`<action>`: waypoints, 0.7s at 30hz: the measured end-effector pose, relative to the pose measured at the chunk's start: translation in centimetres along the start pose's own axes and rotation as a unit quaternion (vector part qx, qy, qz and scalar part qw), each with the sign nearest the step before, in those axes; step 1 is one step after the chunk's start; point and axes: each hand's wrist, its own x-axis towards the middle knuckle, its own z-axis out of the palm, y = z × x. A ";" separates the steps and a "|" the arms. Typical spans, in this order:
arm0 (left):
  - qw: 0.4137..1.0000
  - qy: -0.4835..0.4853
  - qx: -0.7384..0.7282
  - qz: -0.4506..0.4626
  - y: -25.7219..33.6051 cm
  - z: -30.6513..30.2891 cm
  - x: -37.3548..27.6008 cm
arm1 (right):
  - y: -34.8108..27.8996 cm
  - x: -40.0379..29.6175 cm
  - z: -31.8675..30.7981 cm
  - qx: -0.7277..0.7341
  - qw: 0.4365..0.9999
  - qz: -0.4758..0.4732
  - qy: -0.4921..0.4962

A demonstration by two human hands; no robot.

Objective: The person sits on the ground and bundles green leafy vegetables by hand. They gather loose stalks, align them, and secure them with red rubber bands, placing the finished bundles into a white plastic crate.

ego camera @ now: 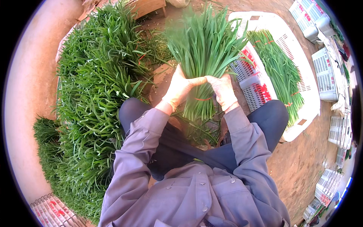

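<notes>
Both hands encircle a thick bunch of garlic chives (202, 59), held up before my knees with the leaf tips pointing away. My left hand (181, 88) wraps its left side, and my right hand (223, 88) its right side, with the thumbs meeting across the front. Just below the thumbs an orange band (203, 99) circles the stems. The cut ends fan out towards me. Fingers behind the bunch are hidden. To the right, a white plastic crate (310, 93) contains banded garlic chives (276, 71) lying lengthwise.
A large heap of garlic chives (90, 85) rises along my left side, by a pale wall (31, 85). Leaf scraps (204, 132) litter the floor between my feet. More plastic crates (324, 75) stand along the far right. A wooden stool or bench (147, 8) is at the top.
</notes>
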 end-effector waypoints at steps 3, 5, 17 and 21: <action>0.999 0.010 -0.050 -0.012 -0.3 -0.3 0.4 | 0.1 0.2 -0.5 -0.009 1.000 0.022 -0.014; 0.999 0.041 0.034 0.009 -0.8 -0.9 0.7 | -0.5 -0.1 -0.1 -0.019 0.999 0.037 -0.035; 0.993 0.111 -0.002 0.025 -0.7 -1.7 0.6 | -1.1 0.4 0.0 0.017 0.999 -0.014 0.038; 0.994 0.113 0.006 0.002 -0.5 -2.0 0.5 | -0.5 1.1 -0.7 0.019 1.000 0.007 0.015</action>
